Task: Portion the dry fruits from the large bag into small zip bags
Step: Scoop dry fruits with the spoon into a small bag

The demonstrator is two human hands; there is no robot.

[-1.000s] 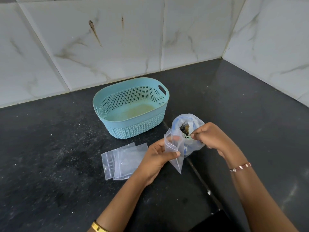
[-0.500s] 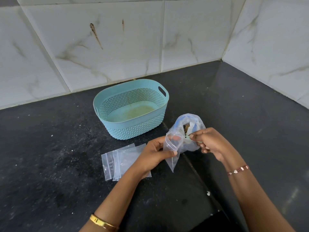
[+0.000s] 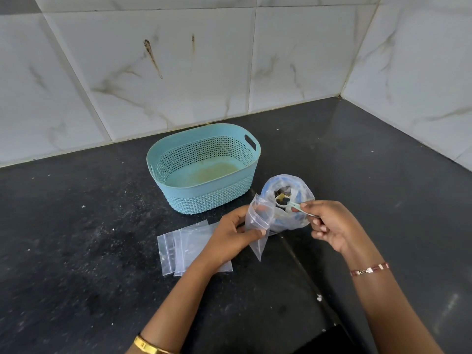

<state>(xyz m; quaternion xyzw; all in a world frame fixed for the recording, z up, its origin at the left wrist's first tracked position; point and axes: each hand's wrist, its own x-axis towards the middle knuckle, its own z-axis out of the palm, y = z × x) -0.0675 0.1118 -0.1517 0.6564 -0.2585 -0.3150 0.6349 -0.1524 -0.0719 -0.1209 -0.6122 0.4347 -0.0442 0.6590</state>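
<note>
Clear plastic small zip bag [image 3: 258, 221] hangs at frame centre, pinched by the left hand [image 3: 233, 237]. Right hand [image 3: 329, 226] grasps a pale spoon [image 3: 293, 206], its bowl holding dry fruits over the large bag [image 3: 288, 200] on the black table [image 3: 76, 251]. Spare zip bags [image 3: 178, 249] lie lower left of the hands.

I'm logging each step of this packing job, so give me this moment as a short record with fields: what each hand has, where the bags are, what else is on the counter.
left hand: holds a small zip bag, mouth up
right hand: pinches a small spoon, its bowl loaded, at the mouth of the large bag
large bag: stands open on the counter, beside the small zip bag
spare zip bags: flat on the counter, partly under the left wrist
basket: teal, behind the bags, nothing in it
</note>
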